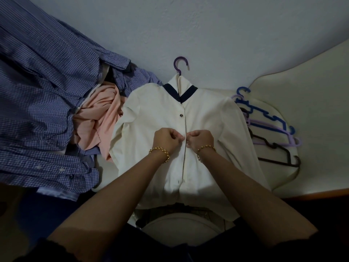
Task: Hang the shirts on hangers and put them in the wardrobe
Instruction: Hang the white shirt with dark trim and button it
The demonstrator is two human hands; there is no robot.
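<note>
A cream shirt with a navy-trimmed collar lies flat, front side up, in the middle of a pale surface straight in front of you. It is already on a purple hanger, whose hook sticks out above the collar, towards the wall. One dark button shows on the chest, below the collar.

Both your hands meet at the shirt's front opening, about halfway down. Your left hand has its fingers curled and pinches the left edge of the opening. Your right hand is curled the same way and pinches the right edge, its fingertips almost touching those of the left. Each wrist carries a gold beaded bracelet.

Just left of the shirt, touching its sleeve, is a crumpled peach garment. Beyond it, a heap of blue checked shirts fills the left side of the view.

To the right, just beside the other sleeve, spare hangers lie stacked on the surface: a blue hanger farthest from you, a lilac hanger in the middle, and a black hanger nearest.
</note>
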